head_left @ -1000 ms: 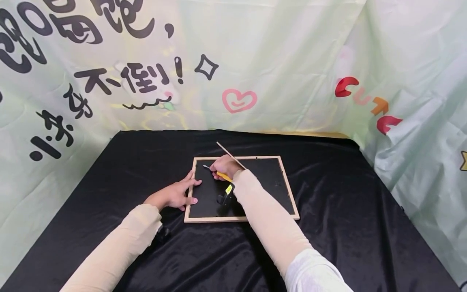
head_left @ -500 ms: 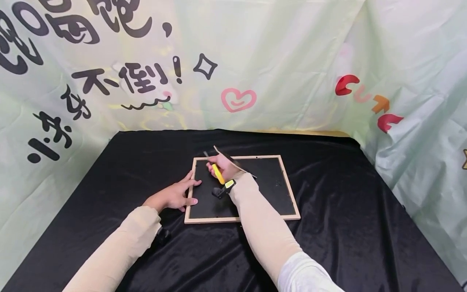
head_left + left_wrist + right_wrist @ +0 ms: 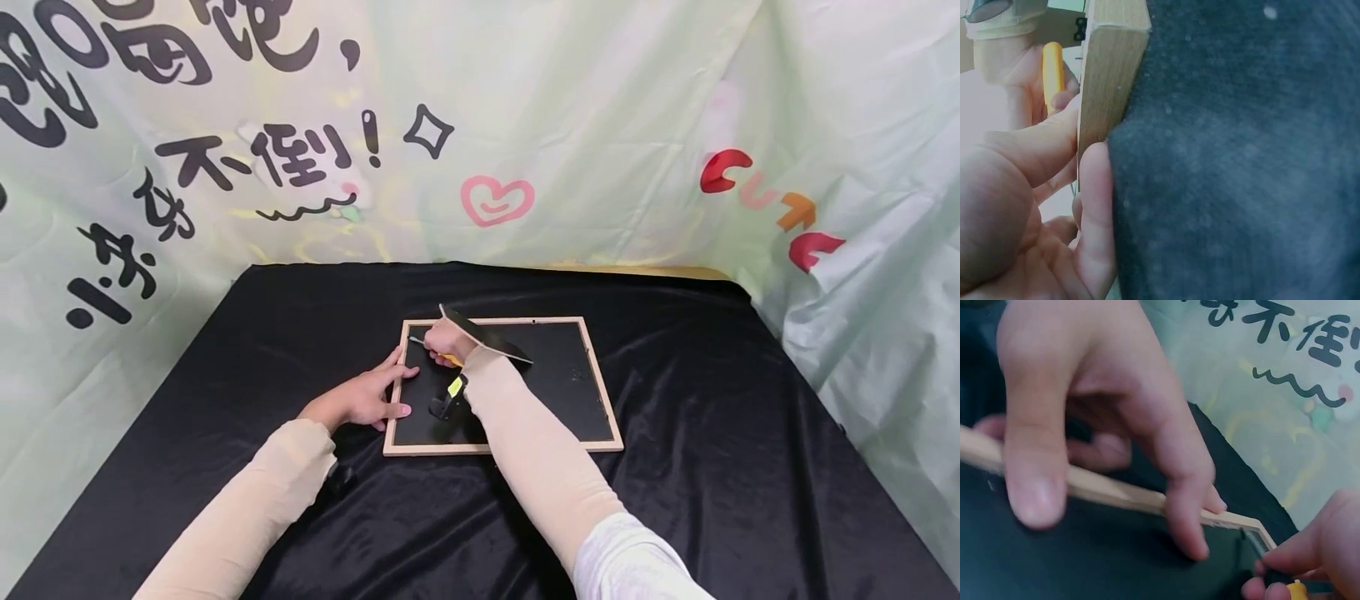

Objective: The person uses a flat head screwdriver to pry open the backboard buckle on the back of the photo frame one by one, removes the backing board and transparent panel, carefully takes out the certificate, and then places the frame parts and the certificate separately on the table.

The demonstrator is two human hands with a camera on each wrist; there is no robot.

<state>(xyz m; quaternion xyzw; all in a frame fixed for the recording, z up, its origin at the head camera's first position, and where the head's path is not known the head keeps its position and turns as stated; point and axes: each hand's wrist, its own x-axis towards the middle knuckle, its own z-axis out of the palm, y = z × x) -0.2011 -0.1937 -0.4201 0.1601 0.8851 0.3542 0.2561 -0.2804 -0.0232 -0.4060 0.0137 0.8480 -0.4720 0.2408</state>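
Observation:
A picture frame (image 3: 435, 450) with a pale wooden border lies back side up, its black backing board (image 3: 555, 392) showing. My left hand (image 3: 367, 396) grips its left side; in the right wrist view the thumb and one finger of the left hand (image 3: 1097, 375) lie over the wooden strip, the other fingers beyond it. My right hand (image 3: 447, 340) holds a screwdriver with a yellow handle (image 3: 453, 359). The metal shaft (image 3: 1256, 542) reaches the inner edge near the frame's far left corner. A black stand flap (image 3: 491, 337) tilts up from the backing, against the right wrist.
A black cloth (image 3: 690, 400) with folds covers the table. Behind it hangs a pale green printed curtain (image 3: 600, 125). A small black wrist device (image 3: 450, 400) hangs from the right wrist over the backing board.
The screwdriver tilted up over the far border, then came down to the inner left corner. The stand flap now leans more and shows its face. My left hand stays on the frame.

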